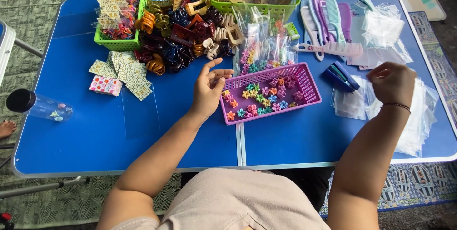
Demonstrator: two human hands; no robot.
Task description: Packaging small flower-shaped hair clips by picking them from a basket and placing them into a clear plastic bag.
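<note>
One blue table (143,135) stood over patterned mats (43,1). Purple basket (309,97) of small flower clips (259,99) lay between hands: left hand (209,89) open beside it, right hand (392,82) clenched over clear bags (419,116).

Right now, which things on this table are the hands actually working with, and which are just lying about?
In use:
left hand at the purple basket of small flower clips
right hand over the clear plastic bags

Lying about:
combs
pile of large claw clips
two green baskets
blue stapler
patterned cards
clear bottle
</note>
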